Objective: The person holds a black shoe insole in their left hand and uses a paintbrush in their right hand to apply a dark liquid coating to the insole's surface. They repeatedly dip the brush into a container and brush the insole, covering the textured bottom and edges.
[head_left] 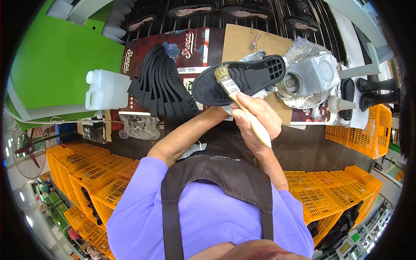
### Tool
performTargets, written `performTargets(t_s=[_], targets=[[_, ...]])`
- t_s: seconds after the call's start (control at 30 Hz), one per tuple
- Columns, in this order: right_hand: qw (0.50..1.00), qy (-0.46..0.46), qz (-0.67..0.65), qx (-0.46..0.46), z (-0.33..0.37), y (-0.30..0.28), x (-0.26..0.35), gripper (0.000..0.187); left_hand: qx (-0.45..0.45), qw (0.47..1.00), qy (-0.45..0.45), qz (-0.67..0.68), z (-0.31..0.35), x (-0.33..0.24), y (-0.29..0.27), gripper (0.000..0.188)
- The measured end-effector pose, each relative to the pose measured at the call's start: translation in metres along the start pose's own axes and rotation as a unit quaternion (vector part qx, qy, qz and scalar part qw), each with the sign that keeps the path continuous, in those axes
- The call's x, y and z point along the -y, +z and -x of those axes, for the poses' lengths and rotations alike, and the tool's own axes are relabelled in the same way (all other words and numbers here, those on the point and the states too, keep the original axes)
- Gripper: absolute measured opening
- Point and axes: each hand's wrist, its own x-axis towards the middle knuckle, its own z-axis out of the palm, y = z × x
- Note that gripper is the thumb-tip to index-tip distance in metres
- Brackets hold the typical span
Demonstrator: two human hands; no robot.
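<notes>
Sole (pixel 251 77) is lying level near the cardboard-covered surface's (pixel 284 115) front edge; right fingers (pixel 252 105) are gripping a brush (pixel 230 88) over it; left fingers' state I cannot tell.

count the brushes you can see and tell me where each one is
1: the pale-handled brush in the right hand, its bristles over the black sole. Others could be hidden behind the clear plastic.

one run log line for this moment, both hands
right hand: grips brush | bristles: over sole | left hand: beneath sole, mostly hidden | black stack: left of sole | jug: left of stack
</notes>
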Motion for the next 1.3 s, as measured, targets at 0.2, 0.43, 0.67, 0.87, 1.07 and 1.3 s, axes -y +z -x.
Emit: performTargets(t_s=[0.2, 0.43, 0.67, 0.87, 1.07, 1.3], targets=[[0.999, -0.023, -0.001, 0.024, -0.003, 0.006, 0.003, 0.028, 0.03, 0.999, -0.012, -0.031, 0.007, 0.001, -0.004, 0.039], [0.998, -0.031, -0.004, 0.05, -0.009, 0.003, 0.003, 0.027, 0.152, 0.968, -0.041, -0.194, 0.029, 0.03, -0.013, 0.028], [0.995, -0.028, -0.012, 0.091, -0.016, -0.004, 0.003, 0.025, 0.223, 0.941, -0.045, -0.25, 0.038, 0.025, -0.017, 0.018], [0.989, -0.053, 0.015, 0.134, -0.028, -0.014, 0.0, 0.024, 0.226, 0.946, -0.056, -0.225, 0.04, 0.023, -0.016, 0.014], [0.983, -0.048, 0.006, 0.179, -0.036, -0.024, -0.007, 0.021, 0.314, 0.931, -0.078, -0.17, 0.037, -0.022, -0.026, 0.025], [0.982, -0.032, -0.014, 0.187, -0.045, -0.033, -0.019, 0.02, 0.465, 0.852, -0.141, -0.198, 0.024, -0.036, -0.043, 0.045]])
